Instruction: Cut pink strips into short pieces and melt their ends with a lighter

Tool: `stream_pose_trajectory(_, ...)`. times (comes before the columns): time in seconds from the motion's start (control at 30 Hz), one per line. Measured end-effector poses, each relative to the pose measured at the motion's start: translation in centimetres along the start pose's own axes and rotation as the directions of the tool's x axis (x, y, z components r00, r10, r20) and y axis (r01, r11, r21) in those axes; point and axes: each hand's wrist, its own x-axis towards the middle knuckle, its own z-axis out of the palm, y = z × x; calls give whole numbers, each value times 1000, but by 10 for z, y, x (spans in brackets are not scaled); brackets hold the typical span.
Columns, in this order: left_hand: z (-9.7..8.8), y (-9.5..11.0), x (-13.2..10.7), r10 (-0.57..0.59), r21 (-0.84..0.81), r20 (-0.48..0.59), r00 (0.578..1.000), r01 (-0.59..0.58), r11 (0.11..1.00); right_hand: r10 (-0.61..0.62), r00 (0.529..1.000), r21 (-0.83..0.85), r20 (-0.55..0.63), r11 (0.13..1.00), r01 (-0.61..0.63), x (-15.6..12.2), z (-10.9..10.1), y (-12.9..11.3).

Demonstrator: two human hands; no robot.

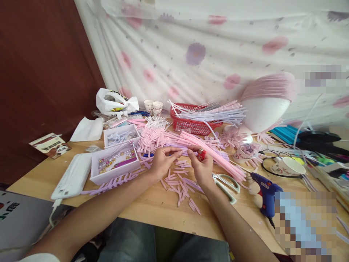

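My left hand [162, 161] is raised over the wooden table [152, 207], fingers pinched on a short pink strip [183, 150] that runs across to my right hand. My right hand [201, 165] grips a small red lighter [201, 154] and touches the strip's other end. Several cut pink strip pieces [180, 183] lie scattered on the table just below both hands. A long bundle of pink strips [215, 154] stretches behind my hands toward the right.
White scissors [227, 183] and a blue glue gun [265, 191] lie right of my right hand. White boxes of beads [114, 163], a red basket [192, 123], paper cups [289, 167], a white foam dome [263, 112] and a white power bank [73, 176] crowd the table.
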Motion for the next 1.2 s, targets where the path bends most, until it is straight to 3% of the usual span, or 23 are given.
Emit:
stream_pose_trajectory(0.13,0,0,-1,-23,-23,12,1000,23,999,-48,999,-74,22,996,50,0,1,2)
stream_pose_trajectory(0.37,0,1,-1,-38,-40,2,999,38,998,13,1000,-45,-21,999,-14,0,-1,8)
stream_pose_trajectory(0.6,0,0,0,-43,-46,24,999,44,998,11,996,-102,83,995,-3,-1,-2,7)
stream_pose_trajectory(0.77,-2,-2,4,-29,-50,39,999,31,998,-20,999,-149,33,989,24,9,-11,4)
stream_pose_trajectory(0.97,-4,-1,6,-22,-1,19,1000,22,1000,39,997,-148,61,989,-30,15,-16,1)
stream_pose_trajectory(1.03,-10,5,12,28,77,20,999,-30,997,51,997,-223,64,974,-36,15,-16,-1)
stream_pose_trajectory(1.1,-23,15,21,124,262,31,992,-128,957,72,995,-294,75,955,-47,16,-17,-2)
stream_pose_trajectory(1.2,-46,36,33,227,652,131,965,-256,713,130,984,-363,119,928,-78,21,-21,0)
